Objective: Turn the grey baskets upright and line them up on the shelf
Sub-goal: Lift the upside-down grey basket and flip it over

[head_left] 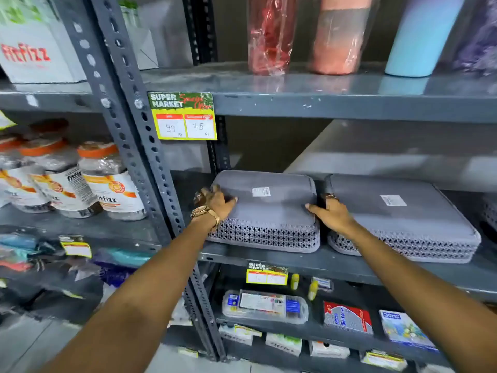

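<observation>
Two grey baskets lie upside down, side by side, on the middle shelf (349, 267). The left basket (269, 211) shows its flat bottom with a white label and a lattice side wall. My left hand (215, 201) grips its left edge, and my right hand (332, 211) holds its right edge, in the gap next to the right basket (403, 219). The right basket also carries a white label on its bottom. At the far right edge, part of another lattice basket (489, 214) shows.
A perforated steel upright (150, 157) stands just left of the baskets. A yellow price tag (185, 117) hangs from the shelf above, which holds wrapped tumblers (271, 36). Jars (107, 181) fill the left bay. Small packs (265, 306) lie on the lower shelf.
</observation>
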{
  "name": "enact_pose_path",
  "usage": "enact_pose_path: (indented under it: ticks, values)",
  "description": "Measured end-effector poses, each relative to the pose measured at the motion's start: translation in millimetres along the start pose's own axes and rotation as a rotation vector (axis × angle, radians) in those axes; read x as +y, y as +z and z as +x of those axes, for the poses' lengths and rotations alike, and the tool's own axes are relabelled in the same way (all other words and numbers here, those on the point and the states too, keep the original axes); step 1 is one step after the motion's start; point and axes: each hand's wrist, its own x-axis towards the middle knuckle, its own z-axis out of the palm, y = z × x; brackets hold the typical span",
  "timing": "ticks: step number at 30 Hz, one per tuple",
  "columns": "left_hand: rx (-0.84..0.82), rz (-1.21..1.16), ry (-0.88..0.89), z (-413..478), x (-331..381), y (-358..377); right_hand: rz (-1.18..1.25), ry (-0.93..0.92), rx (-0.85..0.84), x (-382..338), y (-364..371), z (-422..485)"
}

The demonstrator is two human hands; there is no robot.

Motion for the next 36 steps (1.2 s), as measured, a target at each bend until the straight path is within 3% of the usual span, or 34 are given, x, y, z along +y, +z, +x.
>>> enact_pose_path:
  ticks: [3, 6, 14, 19, 22, 29, 36]
  values:
    - [-0.022, -0.171, -0.203, 15, 0, 1, 0.155, 0.114, 0.016, -4, 9, 7]
    - [0.006, -0.268, -0.247, 21, 2, 10, 0.278, 0.19, 0.012, -3, 17, 11]
    - [0.071, -0.44, -0.191, 9, 16, 29, 0.554, 0.289, 0.223, -2, 8, 2]
    - [0.28, -0.883, -0.03, 9, 32, 14, 0.823, 0.244, 0.406, 12, -11, 12]
    - [0.375, -1.101, 0.02, 11, 41, -9, 0.984, 0.184, 0.424, -3, -23, 7]
    - [0.218, -1.172, -0.297, 30, 28, -39, 0.959, 0.273, 0.359, -17, -52, 13]
    - [-0.042, -1.326, -0.269, 16, 20, -50, 0.838, 0.366, 0.211, -17, -77, 15]
